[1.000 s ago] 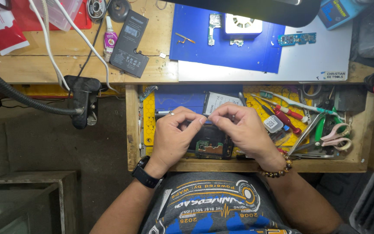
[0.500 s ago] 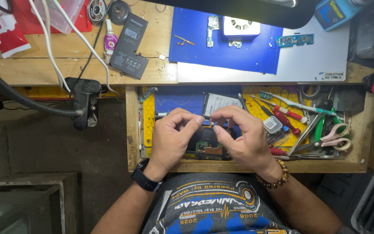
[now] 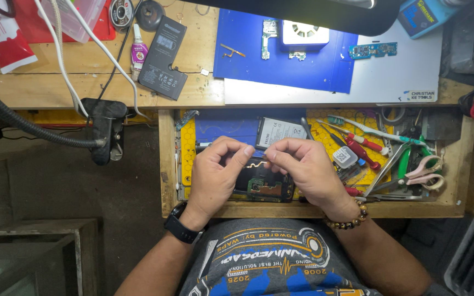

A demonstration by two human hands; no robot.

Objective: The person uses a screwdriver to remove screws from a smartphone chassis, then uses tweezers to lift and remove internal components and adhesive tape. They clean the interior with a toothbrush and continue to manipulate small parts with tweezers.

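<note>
Both my hands hover over an open wooden drawer [image 3: 167, 164]. The fingertips of my left hand [image 3: 215, 175] and my right hand [image 3: 308, 170] meet, pinching a small thin piece [image 3: 259, 155] too small to make out. Right under them lies an opened phone [image 3: 264, 189] with its dark frame and circuit board showing. My left wrist carries a black watch, my right wrist a bead bracelet.
In the drawer are a grey phone battery [image 3: 278, 131], red screwdrivers [image 3: 364, 151], a toothbrush [image 3: 368, 129], tweezers and scissors [image 3: 428, 172]. The bench above holds a blue mat [image 3: 248, 60] with small boards, a black battery [image 3: 163, 57], a glue tube [image 3: 138, 52] and a lamp clamp [image 3: 104, 129].
My hands have lifted slightly off the opened phone and the fingertips have drawn closer together around the small piece. The phone stays in place.
</note>
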